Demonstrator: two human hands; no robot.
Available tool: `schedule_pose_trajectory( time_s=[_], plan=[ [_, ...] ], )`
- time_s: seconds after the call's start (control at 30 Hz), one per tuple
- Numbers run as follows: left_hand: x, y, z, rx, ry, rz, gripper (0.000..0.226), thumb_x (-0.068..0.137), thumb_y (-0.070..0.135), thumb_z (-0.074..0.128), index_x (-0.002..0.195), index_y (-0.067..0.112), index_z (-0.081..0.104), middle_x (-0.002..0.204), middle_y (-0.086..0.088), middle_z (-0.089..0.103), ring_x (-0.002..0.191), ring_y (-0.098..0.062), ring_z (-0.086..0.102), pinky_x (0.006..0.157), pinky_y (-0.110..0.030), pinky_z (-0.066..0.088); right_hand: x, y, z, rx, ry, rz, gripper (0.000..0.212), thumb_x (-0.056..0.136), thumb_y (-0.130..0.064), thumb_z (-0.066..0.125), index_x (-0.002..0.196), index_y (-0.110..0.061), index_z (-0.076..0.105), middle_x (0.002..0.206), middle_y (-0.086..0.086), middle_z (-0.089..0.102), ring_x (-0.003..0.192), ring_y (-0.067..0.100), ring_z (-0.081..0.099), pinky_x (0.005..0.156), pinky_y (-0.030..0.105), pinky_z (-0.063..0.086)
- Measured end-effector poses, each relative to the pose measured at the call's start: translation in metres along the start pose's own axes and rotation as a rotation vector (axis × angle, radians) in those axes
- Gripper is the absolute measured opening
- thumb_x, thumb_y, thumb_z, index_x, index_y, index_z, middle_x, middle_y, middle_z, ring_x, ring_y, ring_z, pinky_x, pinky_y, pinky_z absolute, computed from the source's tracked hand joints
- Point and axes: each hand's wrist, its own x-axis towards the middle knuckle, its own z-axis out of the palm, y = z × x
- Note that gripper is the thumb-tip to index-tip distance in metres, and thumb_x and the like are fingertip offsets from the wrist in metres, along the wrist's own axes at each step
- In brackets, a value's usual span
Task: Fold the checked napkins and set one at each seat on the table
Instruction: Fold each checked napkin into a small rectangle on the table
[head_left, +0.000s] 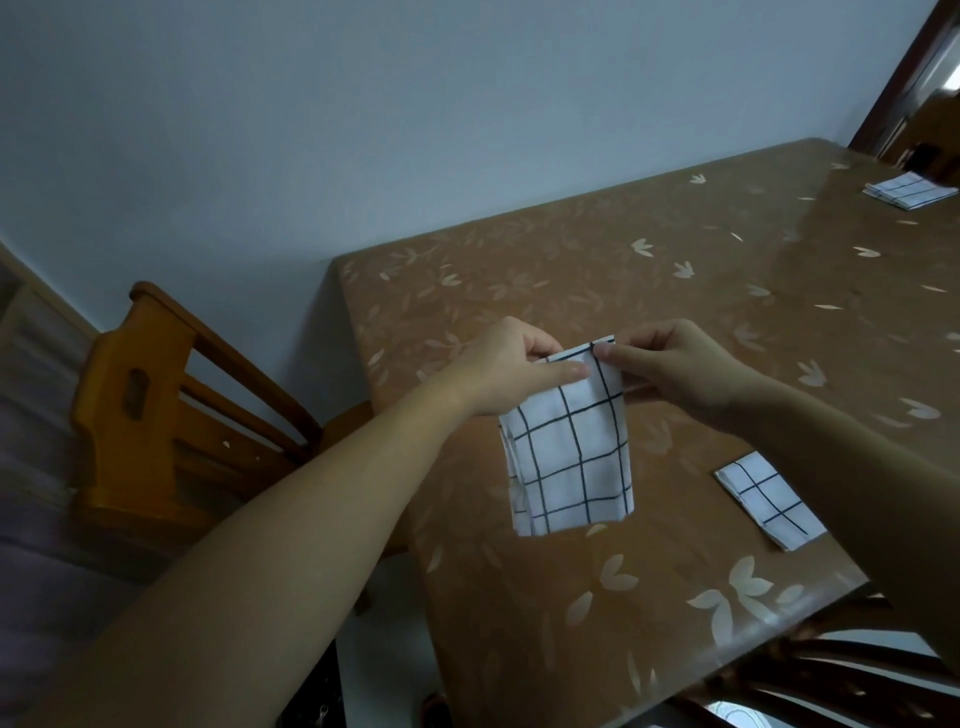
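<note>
Where the wooden chair (150, 415) stands: at the left short end of the table (571, 270), close to it; I judge this seat has yet to get its napkin.
Left hand (498, 369): in the air above the left end of the table, thumb and fingers pinching the upper left corner of the held napkin.
Held napkin (571, 457): above the left part of the table and not touching it. It hangs down from its top edge, already doubled into several layers, and at the lower left the layers are not even.
Right hand (680, 369): above the table, a little more toward its middle, thumb and forefinger pinching the upper right part of the same top edge.
Step in hand: I judge the fold is about half made. I would first bring the top corners exactly together while the cloth hangs straight. Then I would lay it flat on the table before the wooden chair, smooth the uneven layers, press the crease and fold once more.
Folded napkin (769, 499): flat on the table near its front edge; I would take it as my model for size.
Far napkin (909, 189): folded, at the far right end of the table.
Second chair (831, 670): under the front right edge of the table, seen only in part.
Risk: the table cover looks glossy, so I think the cloth may slide when pressed.
</note>
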Motion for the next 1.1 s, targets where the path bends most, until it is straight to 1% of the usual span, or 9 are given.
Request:
schedule_pose_trajectory(
  time_s=[0.1,0.3,0.4,0.6,0.7,0.77,0.9,1.0,1.1],
  plan=[
    [-0.001,-0.004,-0.005,-0.062,0.061,0.005,0.03,0.083,0.044,0.072,0.063,0.022,0.07,0.06,-0.009,0.052,0.055,-0.016,0.047,0.058,-0.031,0.038,-0.005,0.001,-0.002,-0.013,-0.075,0.046,0.023,0.093,-0.018,0.06,0.086,-0.001,0.073,0.089,0.013,0.076,0.083,0.023,0.074,0.07,0.026,0.059],
    [0.005,0.006,0.001,0.083,0.058,0.081,0.032,0.09,0.05,0.061,0.062,0.033,0.064,0.053,0.009,0.043,0.05,-0.008,0.039,0.055,-0.03,0.033,-0.001,-0.007,0.002,-0.179,-0.098,-0.003,0.024,0.093,-0.02,0.062,0.078,-0.006,0.074,0.079,0.007,0.076,0.075,0.017,0.073,0.067,0.021,0.057],
    [0.01,0.01,-0.003,0.074,0.183,0.133,0.034,0.092,0.035,0.064,0.065,0.015,0.065,0.05,0.007,0.036,0.046,-0.005,0.032,0.049,-0.025,0.028,0.001,-0.008,-0.002,-0.242,-0.026,-0.103,0.024,0.092,-0.021,0.063,0.074,-0.007,0.073,0.07,0.0,0.074,0.066,0.008,0.07,0.064,0.017,0.054],
    [0.005,-0.005,-0.027,0.115,0.171,0.052,0.043,0.091,0.035,0.065,0.057,0.01,0.056,0.049,0.008,0.042,0.047,-0.004,0.037,0.051,-0.023,0.031,-0.02,0.071,-0.014,-1.015,-0.546,0.338,0.016,0.095,-0.025,0.058,0.089,-0.018,0.072,0.088,-0.002,0.075,0.072,0.001,0.069,0.077,0.023,0.055],
    [0.007,-0.005,-0.02,0.112,0.083,0.011,0.043,0.091,0.04,0.064,0.066,0.005,0.061,0.056,-0.001,0.049,0.052,-0.012,0.044,0.055,-0.027,0.035,-0.014,0.053,-0.01,-0.647,-0.213,0.094,0.023,0.093,-0.032,0.061,0.109,-0.019,0.07,0.105,-0.009,0.071,0.093,0.004,0.066,0.082,0.021,0.052],
    [0.01,-0.001,-0.016,0.069,0.048,0.008,0.038,0.09,0.041,0.065,0.074,0.007,0.069,0.064,-0.015,0.058,0.056,-0.016,0.05,0.057,-0.029,0.039,-0.008,0.026,0.003,-0.301,-0.249,0.064,0.036,0.09,-0.04,0.064,0.122,-0.024,0.062,0.116,-0.018,0.066,0.105,-0.002,0.063,0.081,0.012,0.049],
    [0.01,0.0,-0.023,-0.011,0.182,0.005,0.03,0.088,0.041,0.067,0.073,0.016,0.072,0.061,0.008,0.065,0.057,-0.003,0.055,0.059,-0.02,0.044,0.003,0.01,0.023,-0.294,-0.171,0.052,0.018,0.086,-0.027,0.071,0.094,-0.011,0.074,0.094,0.0,0.075,0.087,0.01,0.071,0.075,0.024,0.056],
    [0.004,-0.02,-0.031,-0.49,0.367,-0.252,0.056,0.084,0.066,0.053,0.09,0.015,0.075,0.091,0.0,0.072,0.085,-0.015,0.067,0.079,-0.034,0.055,0.007,0.009,0.017,-0.068,-0.081,0.092,0.02,0.086,-0.021,0.07,0.096,-0.004,0.074,0.095,0.008,0.076,0.087,0.022,0.073,0.078,0.035,0.059],
    [-0.007,-0.039,-0.016,-0.993,0.224,-0.46,0.087,0.072,0.084,0.038,0.107,0.012,0.072,0.105,-0.013,0.071,0.098,-0.03,0.067,0.09,-0.048,0.052,0.013,0.014,0.016,0.148,0.001,0.143,0.02,0.088,-0.016,0.067,0.102,-0.002,0.071,0.1,0.014,0.075,0.09,0.03,0.073,0.076,0.04,0.06]
  ],
)
